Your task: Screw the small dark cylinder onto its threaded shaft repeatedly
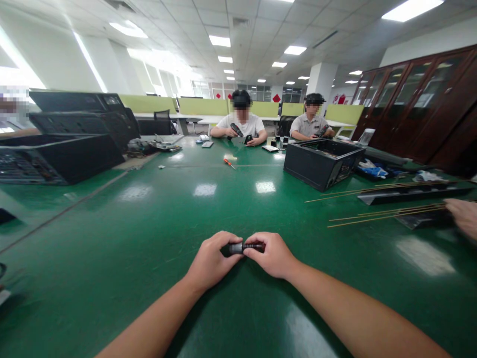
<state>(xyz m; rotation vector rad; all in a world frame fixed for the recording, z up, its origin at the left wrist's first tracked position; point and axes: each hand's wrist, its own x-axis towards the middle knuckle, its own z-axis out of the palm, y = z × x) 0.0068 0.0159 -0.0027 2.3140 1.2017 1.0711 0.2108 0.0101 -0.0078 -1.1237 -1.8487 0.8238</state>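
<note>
Just above the green tabletop, near the front, my two hands meet on a short cylindrical object (236, 247). It lies level, with a silvery grey section at the left and a dark, ribbed, reddish section to the right; its exact kind is unclear. My left hand (213, 258) pinches the grey end between thumb and fingers. Closed around the dark ribbed end, my right hand (275, 254) hides part of it. Both forearms come in from the bottom of the view.
A black computer case (313, 164) stands right of centre, another (63, 159) at the left. An orange screwdriver (228, 162) lies mid-table. Thin rods (383, 215) stick out beside another person's hand (462, 215) at the right. Two people sit opposite, holding power tools.
</note>
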